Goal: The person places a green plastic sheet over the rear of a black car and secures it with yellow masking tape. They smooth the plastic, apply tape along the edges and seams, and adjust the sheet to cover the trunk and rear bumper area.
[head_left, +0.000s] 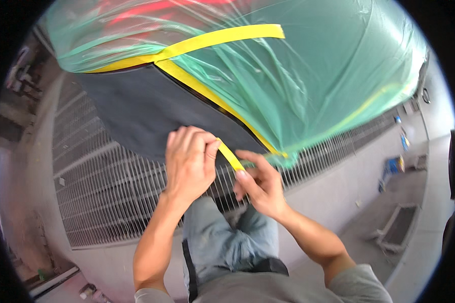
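Note:
A short strip of yellow masking tape [229, 155] stretches between my two hands. My left hand [189, 156] pinches its upper end, close against the lower edge of a dark grey car body panel [141, 103]. The lower end sits between the thumb and fingers of my right hand [261, 184]. Green translucent plastic sheeting [333, 70] covers the car around the panel. Yellow tape [212, 96] runs along the sheeting's border beside the panel. Another yellow strip [222, 38] lies over the sheeting, its far end reaching right.
Beneath the car is a metal floor grating [116, 187]. A grey framed object [398, 227] lies on the floor at the right, with blue and yellow items [394, 165] farther back. Equipment stands along the left side, blurred.

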### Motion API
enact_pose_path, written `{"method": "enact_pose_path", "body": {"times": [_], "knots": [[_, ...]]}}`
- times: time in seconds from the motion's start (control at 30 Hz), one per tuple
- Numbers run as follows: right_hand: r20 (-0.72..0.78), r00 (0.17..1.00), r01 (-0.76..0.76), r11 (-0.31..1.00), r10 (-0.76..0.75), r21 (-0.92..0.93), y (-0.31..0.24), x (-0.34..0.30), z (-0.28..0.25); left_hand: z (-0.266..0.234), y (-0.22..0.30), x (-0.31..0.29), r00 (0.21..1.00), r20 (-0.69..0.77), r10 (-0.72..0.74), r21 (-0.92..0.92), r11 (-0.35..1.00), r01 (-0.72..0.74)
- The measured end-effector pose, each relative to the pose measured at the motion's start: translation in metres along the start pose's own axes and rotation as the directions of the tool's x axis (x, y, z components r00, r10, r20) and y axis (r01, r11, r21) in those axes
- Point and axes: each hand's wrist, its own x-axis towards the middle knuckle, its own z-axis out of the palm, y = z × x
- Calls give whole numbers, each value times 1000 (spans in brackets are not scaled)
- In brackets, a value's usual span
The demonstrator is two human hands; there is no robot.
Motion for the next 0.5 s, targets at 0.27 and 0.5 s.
{"method": "enact_pose_path", "body": {"times": [0.27,0.5], "knots": [[138,977,-162,986,164,-24,99,-16,-37,-71,-30,68,821,-500,277,203,959,-200],[-5,991,135,979,-136,155,124,8,-42,-69,-41,94,849,-466,248,20,963,-270]]}}
